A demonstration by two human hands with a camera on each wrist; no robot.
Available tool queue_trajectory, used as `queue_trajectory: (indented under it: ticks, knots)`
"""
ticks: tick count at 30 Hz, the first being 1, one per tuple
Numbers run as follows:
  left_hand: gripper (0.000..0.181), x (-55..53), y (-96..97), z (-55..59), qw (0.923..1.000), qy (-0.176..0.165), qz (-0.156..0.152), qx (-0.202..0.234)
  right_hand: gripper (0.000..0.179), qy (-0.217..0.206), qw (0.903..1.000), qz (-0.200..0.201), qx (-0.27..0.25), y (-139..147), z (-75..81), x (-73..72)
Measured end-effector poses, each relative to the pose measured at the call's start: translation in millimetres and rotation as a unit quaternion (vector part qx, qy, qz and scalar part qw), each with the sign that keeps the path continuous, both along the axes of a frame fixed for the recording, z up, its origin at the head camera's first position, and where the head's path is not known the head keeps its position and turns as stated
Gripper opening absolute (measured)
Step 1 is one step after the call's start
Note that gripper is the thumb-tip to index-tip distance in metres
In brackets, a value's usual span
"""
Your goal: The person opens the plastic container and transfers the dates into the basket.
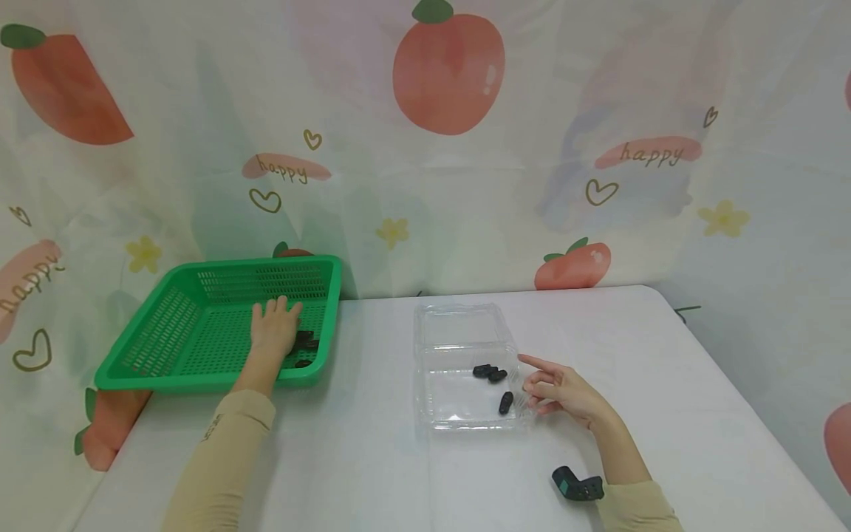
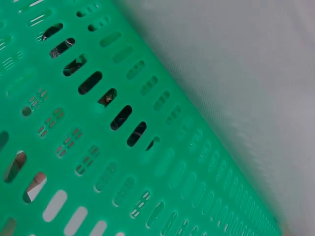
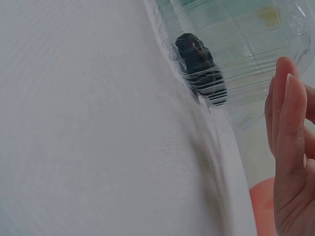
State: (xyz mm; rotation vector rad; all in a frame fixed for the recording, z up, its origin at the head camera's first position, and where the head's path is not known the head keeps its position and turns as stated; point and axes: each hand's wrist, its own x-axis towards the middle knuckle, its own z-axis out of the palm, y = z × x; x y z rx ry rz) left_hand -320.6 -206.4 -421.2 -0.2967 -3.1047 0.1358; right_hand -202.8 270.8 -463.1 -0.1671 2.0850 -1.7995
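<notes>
My left hand (image 1: 274,332) reaches into a green plastic basket (image 1: 219,383), its fingers spread beside small dark pieces (image 1: 304,341) along the right side. Through the slots of the basket wall (image 2: 142,110), parts of dark pieces show in the left wrist view. At the right, my right hand (image 1: 561,388) stands at the side of a clear hinged plastic box (image 1: 459,414), index finger extended toward its edge and the others loosely bent. The box lies with its lid raised back. Several black, wrinkled oval pieces sit inside, one of them (image 3: 201,69) close behind the ridged wall.
A white cloth (image 1: 372,458) covers the table. Behind it hangs a printed curtain (image 1: 359,96) with fruit and hearts. A black device with a green patch (image 1: 577,485) is at my right wrist, close to the sleeve.
</notes>
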Motion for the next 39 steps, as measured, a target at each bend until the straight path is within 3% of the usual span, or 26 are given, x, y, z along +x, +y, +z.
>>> queue_trajectory:
  ticks: [7, 12, 17, 23, 30, 39]
  knots:
    - [0.038, 1.3, 2.4, 3.1, 0.9993, 0.028, -0.007, 0.025, 0.066, -0.002, 1.0, -0.005, 0.004, 0, -0.7, -0.5]
    - [0.032, 4.3, 11.7, 10.4, 0.9958, 0.082, -0.015, 0.038, 0.067, -0.004, 0.9999, -0.008, 0.007, 0, -0.3, -0.7]
    - [0.024, 11.8, 33.0, 28.4, 0.9875, 0.15, -0.032, 0.038, 0.067, -0.006, 0.9999, -0.01, 0.009, -1, 0.0, -0.8]
    - [0.026, 23.3, 64.1, 40.0, 0.9799, 0.187, -0.066, 0.019, 0.067, -0.008, 0.9999, -0.011, 0.003, 0, -1.0, -0.5]
    - [0.028, 33.6, 101.9, 28.0, 0.964, 0.235, -0.124, 0.017, 0.067, -0.007, 0.9999, -0.009, -0.002, 1, -0.5, 0.6]
    - [0.029, 56.8, 150.6, 9.7, 0.9605, 0.206, -0.186, 0.023, 0.065, -0.012, 0.9998, -0.015, 0.005, 0, -1.0, 0.2]
